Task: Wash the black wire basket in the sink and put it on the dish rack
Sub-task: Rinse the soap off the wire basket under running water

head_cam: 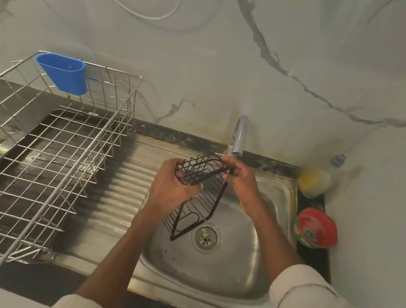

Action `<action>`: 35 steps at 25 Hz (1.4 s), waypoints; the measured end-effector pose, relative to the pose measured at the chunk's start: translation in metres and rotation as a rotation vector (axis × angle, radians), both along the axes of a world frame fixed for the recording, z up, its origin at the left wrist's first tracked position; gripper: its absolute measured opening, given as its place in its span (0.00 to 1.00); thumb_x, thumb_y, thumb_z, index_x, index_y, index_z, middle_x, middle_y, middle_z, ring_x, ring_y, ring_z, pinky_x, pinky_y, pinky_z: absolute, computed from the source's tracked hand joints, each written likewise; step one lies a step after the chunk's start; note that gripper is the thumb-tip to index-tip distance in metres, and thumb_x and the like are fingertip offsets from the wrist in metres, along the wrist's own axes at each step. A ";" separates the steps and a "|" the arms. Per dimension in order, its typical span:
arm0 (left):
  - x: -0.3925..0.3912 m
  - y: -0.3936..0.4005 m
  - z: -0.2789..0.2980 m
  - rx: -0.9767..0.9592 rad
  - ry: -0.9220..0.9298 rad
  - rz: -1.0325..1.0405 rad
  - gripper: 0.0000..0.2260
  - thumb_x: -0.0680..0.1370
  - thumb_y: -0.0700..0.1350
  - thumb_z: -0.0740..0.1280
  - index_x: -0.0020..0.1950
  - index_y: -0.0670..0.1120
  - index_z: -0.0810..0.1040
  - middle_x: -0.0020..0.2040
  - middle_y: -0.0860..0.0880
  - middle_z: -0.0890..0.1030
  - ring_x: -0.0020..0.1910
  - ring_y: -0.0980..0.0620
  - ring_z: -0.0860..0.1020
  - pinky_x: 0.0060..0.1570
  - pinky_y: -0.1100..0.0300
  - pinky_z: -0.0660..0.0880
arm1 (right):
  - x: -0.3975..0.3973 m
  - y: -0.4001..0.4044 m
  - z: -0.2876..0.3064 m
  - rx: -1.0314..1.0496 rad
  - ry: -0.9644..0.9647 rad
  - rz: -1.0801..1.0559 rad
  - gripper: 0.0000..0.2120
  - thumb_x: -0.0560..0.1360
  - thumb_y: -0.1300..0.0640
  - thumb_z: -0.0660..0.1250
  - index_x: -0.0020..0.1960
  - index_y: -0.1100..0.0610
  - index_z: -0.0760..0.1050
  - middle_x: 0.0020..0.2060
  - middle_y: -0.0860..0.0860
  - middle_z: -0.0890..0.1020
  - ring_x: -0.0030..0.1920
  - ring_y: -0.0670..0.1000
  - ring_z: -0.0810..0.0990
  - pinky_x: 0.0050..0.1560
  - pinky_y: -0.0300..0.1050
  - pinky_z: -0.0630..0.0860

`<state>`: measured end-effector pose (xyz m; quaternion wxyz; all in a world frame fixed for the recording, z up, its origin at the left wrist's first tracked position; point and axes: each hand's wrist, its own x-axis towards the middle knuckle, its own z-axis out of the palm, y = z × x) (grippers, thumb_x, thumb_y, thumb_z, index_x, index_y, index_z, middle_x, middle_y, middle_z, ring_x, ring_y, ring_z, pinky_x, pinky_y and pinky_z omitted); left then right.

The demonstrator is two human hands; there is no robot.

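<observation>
Over the steel sink (238, 275), a person holds the black wire basket (199, 196) in both hands, just below the spout of the chrome tap (238, 135). The left hand (172, 189) grips the basket's upper end from the side, fingers curled round the wires; the right hand (240, 175) pinches the top rim, just beside the left. From the hands the basket hangs tilted down toward the drain (206, 237), its lower corner close above it. Whether water runs from the tap cannot be told.

Left of the left hand, beyond the ribbed steel drainboard (121, 183), a silver wire dish rack (34, 160) stands on a dark tray, with a blue plastic cup (62, 72) hooked on its far rim. Right of the right hand, on the dark worktop (318, 262) edge past the sink, sit a red and green tub (315, 228) and, farther back, a blurred yellow object (312, 181). Pale rolled sleeves (318, 307) cover both forearms near the camera. White marble-pattern walls (240, 52) with grey veins rise behind, meeting in a corner on the right.
</observation>
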<state>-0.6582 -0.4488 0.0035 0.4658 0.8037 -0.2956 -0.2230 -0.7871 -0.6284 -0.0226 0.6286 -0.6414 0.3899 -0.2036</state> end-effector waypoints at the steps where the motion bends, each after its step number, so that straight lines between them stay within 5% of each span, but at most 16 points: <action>1: -0.002 0.000 -0.001 -0.020 0.046 0.059 0.32 0.67 0.53 0.85 0.67 0.51 0.76 0.57 0.57 0.79 0.55 0.58 0.80 0.52 0.66 0.78 | -0.003 0.003 -0.004 0.007 -0.002 -0.013 0.22 0.75 0.71 0.71 0.62 0.49 0.82 0.58 0.46 0.86 0.60 0.44 0.83 0.57 0.41 0.81; 4: -0.006 0.003 -0.015 -0.101 0.272 0.242 0.34 0.67 0.54 0.85 0.68 0.52 0.75 0.58 0.50 0.81 0.58 0.49 0.82 0.60 0.51 0.82 | -0.021 0.015 -0.018 0.039 0.035 -0.104 0.17 0.79 0.67 0.68 0.64 0.51 0.80 0.57 0.45 0.85 0.59 0.45 0.82 0.59 0.41 0.79; 7: -0.007 0.002 -0.018 -0.230 0.554 0.434 0.39 0.61 0.58 0.86 0.66 0.47 0.75 0.60 0.43 0.84 0.58 0.43 0.84 0.64 0.42 0.81 | -0.045 0.031 -0.048 0.106 0.178 -0.216 0.20 0.82 0.61 0.66 0.73 0.53 0.74 0.67 0.50 0.79 0.65 0.51 0.78 0.67 0.51 0.75; 11: -0.013 -0.001 -0.010 -0.383 0.820 0.578 0.35 0.68 0.53 0.85 0.67 0.43 0.72 0.59 0.40 0.84 0.50 0.46 0.83 0.56 0.48 0.83 | -0.067 0.060 -0.080 0.477 0.189 -0.269 0.31 0.81 0.46 0.68 0.80 0.40 0.59 0.72 0.48 0.70 0.68 0.58 0.74 0.60 0.59 0.78; 16: -0.014 0.001 0.013 -0.380 0.767 0.586 0.32 0.76 0.52 0.80 0.70 0.43 0.66 0.56 0.46 0.78 0.49 0.51 0.80 0.51 0.52 0.82 | -0.045 0.068 -0.074 0.748 -0.078 -0.207 0.19 0.84 0.59 0.63 0.73 0.48 0.71 0.64 0.53 0.81 0.63 0.67 0.80 0.64 0.70 0.75; 22: -0.001 0.015 0.024 -0.343 0.528 0.514 0.41 0.76 0.57 0.78 0.79 0.42 0.60 0.71 0.45 0.71 0.64 0.48 0.74 0.62 0.55 0.73 | -0.012 0.076 -0.065 0.647 -0.064 -0.164 0.16 0.85 0.64 0.60 0.71 0.56 0.72 0.59 0.58 0.85 0.57 0.67 0.84 0.63 0.67 0.77; 27: -0.007 0.024 0.023 -0.329 0.607 0.458 0.37 0.79 0.54 0.77 0.79 0.43 0.60 0.62 0.48 0.72 0.49 0.57 0.77 0.49 0.57 0.79 | -0.021 0.070 -0.055 0.547 -0.038 -0.189 0.14 0.85 0.64 0.60 0.69 0.57 0.73 0.57 0.58 0.85 0.55 0.67 0.85 0.59 0.65 0.80; 31: -0.003 0.032 -0.002 -0.209 0.682 0.394 0.24 0.81 0.55 0.73 0.67 0.38 0.76 0.51 0.47 0.82 0.47 0.52 0.81 0.42 0.57 0.79 | -0.051 0.060 -0.049 0.364 0.056 -0.304 0.13 0.84 0.65 0.59 0.64 0.54 0.77 0.58 0.55 0.84 0.52 0.65 0.85 0.52 0.60 0.84; 35: -0.008 0.020 -0.053 -0.010 0.742 0.317 0.15 0.86 0.48 0.66 0.64 0.37 0.81 0.47 0.42 0.85 0.42 0.47 0.82 0.50 0.50 0.82 | -0.085 0.050 -0.039 0.189 0.153 -0.417 0.18 0.78 0.71 0.58 0.51 0.52 0.80 0.56 0.55 0.83 0.49 0.60 0.84 0.47 0.56 0.83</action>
